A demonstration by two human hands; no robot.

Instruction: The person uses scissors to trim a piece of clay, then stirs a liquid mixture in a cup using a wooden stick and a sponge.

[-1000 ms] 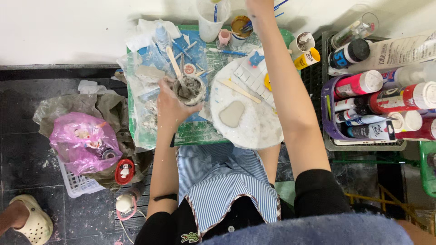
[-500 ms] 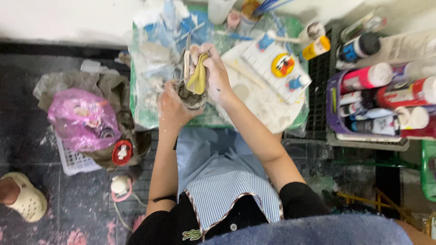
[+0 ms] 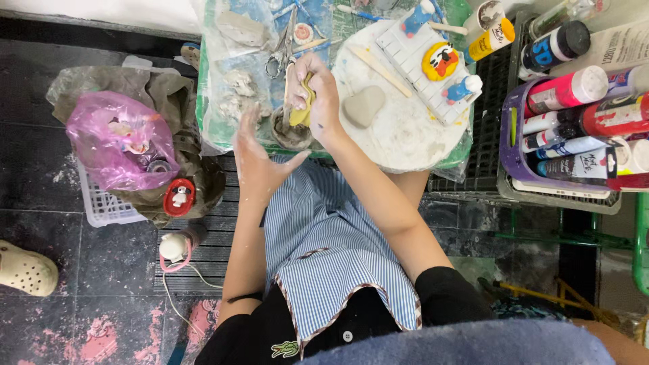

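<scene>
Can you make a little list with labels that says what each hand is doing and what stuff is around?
left hand: open, fingers spread, holding nothing, beside the small cup
right hand: grips a yellow sponge over the small cup
on the white round board: grey clay lump, wooden stick, white grid piece with painted figures
purple basket: paint bottles lying inside
floor, to the left: pink plastic bag

Green table (image 3: 203, 128) under clear plastic sheet (image 3: 223, 67), bearing clay lumps (image 3: 233, 101), scissors (image 3: 280, 51), round white board (image 3: 405, 132).
</scene>
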